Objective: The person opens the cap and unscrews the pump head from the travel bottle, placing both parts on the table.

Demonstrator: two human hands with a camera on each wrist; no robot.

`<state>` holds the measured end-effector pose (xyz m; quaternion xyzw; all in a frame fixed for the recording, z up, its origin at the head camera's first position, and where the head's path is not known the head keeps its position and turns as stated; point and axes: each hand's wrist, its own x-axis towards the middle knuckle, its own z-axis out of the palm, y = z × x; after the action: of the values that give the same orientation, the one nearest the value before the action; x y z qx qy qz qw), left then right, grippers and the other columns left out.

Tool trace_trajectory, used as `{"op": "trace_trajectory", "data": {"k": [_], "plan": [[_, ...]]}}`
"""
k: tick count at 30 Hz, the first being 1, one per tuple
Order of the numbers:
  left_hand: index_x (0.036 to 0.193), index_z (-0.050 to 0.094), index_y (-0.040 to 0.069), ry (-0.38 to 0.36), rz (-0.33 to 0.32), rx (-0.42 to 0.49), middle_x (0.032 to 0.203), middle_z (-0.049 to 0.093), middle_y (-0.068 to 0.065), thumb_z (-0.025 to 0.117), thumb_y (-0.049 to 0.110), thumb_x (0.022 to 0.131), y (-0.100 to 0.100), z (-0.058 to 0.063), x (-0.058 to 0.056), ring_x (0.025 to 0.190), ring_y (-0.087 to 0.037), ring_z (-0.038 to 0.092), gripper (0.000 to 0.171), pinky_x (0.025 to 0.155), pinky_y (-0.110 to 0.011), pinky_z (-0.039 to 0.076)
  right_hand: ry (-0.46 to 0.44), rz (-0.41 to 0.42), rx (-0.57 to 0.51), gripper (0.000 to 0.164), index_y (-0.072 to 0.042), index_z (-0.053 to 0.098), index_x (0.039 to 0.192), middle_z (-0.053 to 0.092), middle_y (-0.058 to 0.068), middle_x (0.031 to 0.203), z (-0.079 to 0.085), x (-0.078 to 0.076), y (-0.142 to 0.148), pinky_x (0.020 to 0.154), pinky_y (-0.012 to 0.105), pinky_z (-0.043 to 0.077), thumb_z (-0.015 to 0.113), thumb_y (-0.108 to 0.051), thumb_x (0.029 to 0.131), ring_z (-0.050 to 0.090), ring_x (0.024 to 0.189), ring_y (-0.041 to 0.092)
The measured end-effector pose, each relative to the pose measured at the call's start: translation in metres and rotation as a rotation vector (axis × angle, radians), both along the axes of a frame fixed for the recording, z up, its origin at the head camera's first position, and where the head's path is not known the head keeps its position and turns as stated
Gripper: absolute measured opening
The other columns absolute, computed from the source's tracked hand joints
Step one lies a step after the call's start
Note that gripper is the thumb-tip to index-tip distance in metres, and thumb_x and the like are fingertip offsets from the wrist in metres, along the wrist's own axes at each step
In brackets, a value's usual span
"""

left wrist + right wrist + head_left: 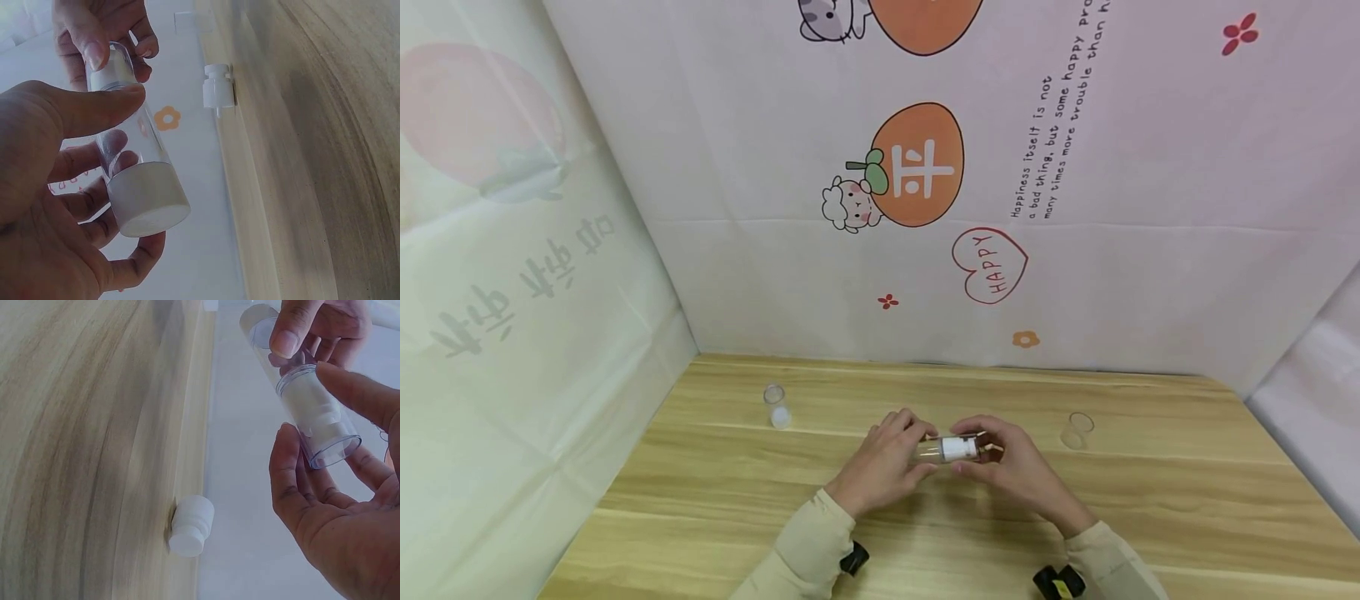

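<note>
A small clear bottle [929, 452] with a white base [150, 203] lies tilted between both hands, over the middle of the table. My left hand [880, 467] grips its body, thumb along one side and fingers curled round the other. At the opposite end, a white fitting [958, 448] shows inside a clear cap [334, 450]. My right hand [1015, 468] pinches that cap between thumb and fingers. In the left wrist view, a white pump head [217, 89] stands on the table beyond the bottle. The right wrist view shows a white piece [190, 525] on the table.
A clear cylinder [773, 400] with white at its lower end stands at the left of the wooden table [715, 500]. Toward the right stands a clear, cup-like piece [1078, 430]. Printed cloth [760, 275] hangs behind the table and at both sides.
</note>
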<state>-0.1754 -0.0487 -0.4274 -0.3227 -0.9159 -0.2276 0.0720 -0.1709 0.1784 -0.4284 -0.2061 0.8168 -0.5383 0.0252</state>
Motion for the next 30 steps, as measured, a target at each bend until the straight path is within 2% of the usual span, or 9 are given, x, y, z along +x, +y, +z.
{"op": "trace_trajectory", "data": {"k": [6, 16, 30], "plan": [[0.123, 0.067, 0.010, -0.014, -0.001, 0.005, 0.111, 0.062, 0.000, 0.080, 0.027, 0.090, 0.0001, 0.0026, 0.0006, 0.098, -0.013, 0.053, 0.039, 0.079, -0.029, 0.046, 0.014, 0.003, -0.020, 0.036, 0.001, 0.067, 0.117, 0.066, 0.013, 0.105, 0.0015, 0.0017, 0.0000, 0.066, 0.027, 0.056, 0.082, -0.004, 0.085, 0.061, 0.085, 0.023], [0.120, 0.067, 0.011, -0.085, -0.020, 0.012, 0.113, 0.065, 0.003, 0.079, 0.023, 0.090, -0.0025, 0.0029, -0.0014, 0.102, -0.012, 0.056, 0.034, 0.090, -0.034, 0.048, 0.053, -0.006, -0.051, 0.032, 0.000, 0.068, 0.113, 0.068, 0.014, 0.104, -0.0026, 0.0028, -0.0002, 0.070, 0.029, 0.058, 0.082, -0.003, 0.084, 0.064, 0.084, 0.020], [0.122, 0.067, 0.012, -0.037, -0.024, -0.004, 0.111, 0.066, 0.003, 0.078, 0.026, 0.091, -0.0037, 0.0038, -0.0022, 0.100, -0.012, 0.058, 0.035, 0.086, -0.030, 0.050, 0.075, -0.053, -0.021, 0.031, -0.004, 0.069, 0.107, 0.068, 0.009, 0.102, -0.0053, 0.0004, -0.0029, 0.071, 0.031, 0.059, 0.083, 0.001, 0.080, 0.064, 0.083, 0.020]]}}
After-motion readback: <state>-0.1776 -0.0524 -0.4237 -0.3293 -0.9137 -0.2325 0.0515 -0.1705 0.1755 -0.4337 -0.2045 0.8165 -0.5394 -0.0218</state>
